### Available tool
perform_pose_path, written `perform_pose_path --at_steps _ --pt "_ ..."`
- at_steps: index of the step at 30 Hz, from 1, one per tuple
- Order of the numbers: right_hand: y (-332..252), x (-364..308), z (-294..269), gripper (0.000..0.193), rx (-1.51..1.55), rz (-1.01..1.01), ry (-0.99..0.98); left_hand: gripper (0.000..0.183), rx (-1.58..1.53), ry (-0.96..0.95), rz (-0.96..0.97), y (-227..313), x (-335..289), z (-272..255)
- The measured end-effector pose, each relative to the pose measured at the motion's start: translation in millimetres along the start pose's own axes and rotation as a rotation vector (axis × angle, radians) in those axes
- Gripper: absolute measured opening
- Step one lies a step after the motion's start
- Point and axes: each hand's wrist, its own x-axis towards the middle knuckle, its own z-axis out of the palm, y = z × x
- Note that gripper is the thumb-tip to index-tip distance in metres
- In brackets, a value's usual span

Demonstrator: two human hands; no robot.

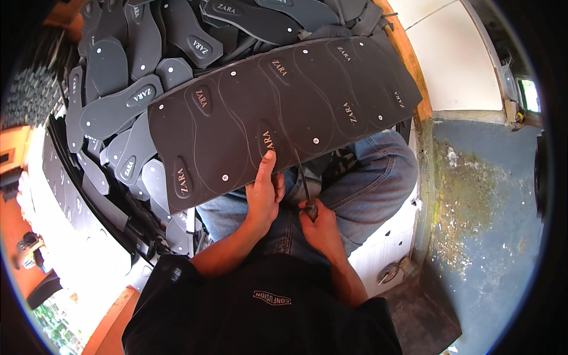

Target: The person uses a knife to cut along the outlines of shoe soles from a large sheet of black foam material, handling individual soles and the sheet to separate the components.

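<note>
A wide black sheet (236,148) of foam-like material lies slantwise over my lap, marked with several insole outlines, raised oval pads with printing and white dots. My left hand (265,192) grips its near edge, thumb on top beside one printed pad and the other fingers curled below. My right hand (320,228) is closed round the dark handle of a thin knife (305,183). The slim blade points up and away, its tip meeting the sheet's near edge just right of my left thumb. A pale line runs up the sheet from that tip.
Loose black insoles (124,97) are heaped beyond the sheet and along its left. My crossed legs in jeans (378,177) are under it. At right, a wooden edge (408,35) borders a pale board, with a stained blue-grey floor (491,195) beyond. A small round metal object (388,273) lies near my right elbow.
</note>
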Motion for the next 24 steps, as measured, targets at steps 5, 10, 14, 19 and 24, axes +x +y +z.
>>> perform_pose_path --at_steps 5,10,14,19,24 --pt "2.3 17.6 13.1 0.015 -0.043 0.041 0.046 0.019 -0.024 -0.054 0.076 -6.2 1.0 -3.7" --pt "7.2 33.7 22.7 0.018 -0.094 0.074 0.016 0.019 0.025 -0.101 0.058 -4.4 6.2 -10.5" --pt "14.3 45.8 34.6 0.02 -0.07 0.07 0.052 0.018 0.016 -0.08 0.025 -2.4 6.6 -9.0" --pt "5.1 63.5 39.0 0.022 -0.085 0.127 0.004 0.017 -0.005 -0.113 -0.004 -0.5 8.9 -13.4" --pt "21.4 88.2 59.0 0.027 -0.021 0.02 0.064 0.017 -0.031 -0.116 -0.035 -0.9 3.6 -7.5"
